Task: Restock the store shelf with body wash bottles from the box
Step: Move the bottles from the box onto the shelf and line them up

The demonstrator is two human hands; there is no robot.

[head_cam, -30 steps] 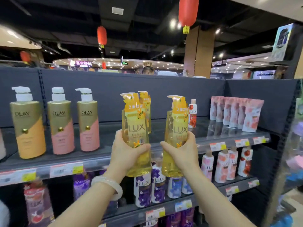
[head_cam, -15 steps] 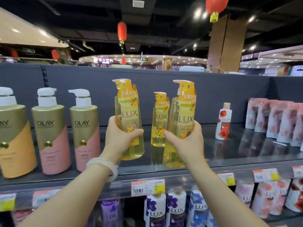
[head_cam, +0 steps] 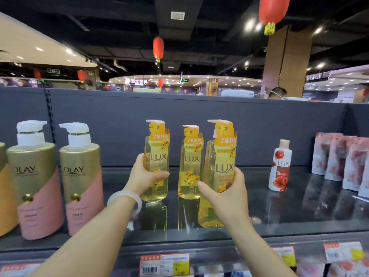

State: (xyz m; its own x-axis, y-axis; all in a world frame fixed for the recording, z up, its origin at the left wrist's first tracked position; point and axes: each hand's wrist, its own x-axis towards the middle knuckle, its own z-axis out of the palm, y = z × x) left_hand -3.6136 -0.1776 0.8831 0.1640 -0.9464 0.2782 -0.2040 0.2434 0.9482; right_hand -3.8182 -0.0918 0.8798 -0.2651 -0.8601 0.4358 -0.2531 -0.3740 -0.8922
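Bottles flank the one (head_cam: pixel 190 166) already standing on the shelf (head_cam: pixel 299 212): your left hand (head_cam: pixel 146 176) grips one (head_cam: pixel 156 160), your right hand (head_cam: pixel 227 193) another (head_cam: pixel 221 174). You hold both upright, labels outward, apparently to set them down matching the standing one.

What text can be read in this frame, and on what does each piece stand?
"LUX": left-hand bottle, standing yellow bottle, right-hand bottle, small red bottle.
"OLAY": two gold-and-pink pump bottles.
"2": yellow neck tags; the characters after it are blurred.
Shelf price tags, distant store sign: unreadable.
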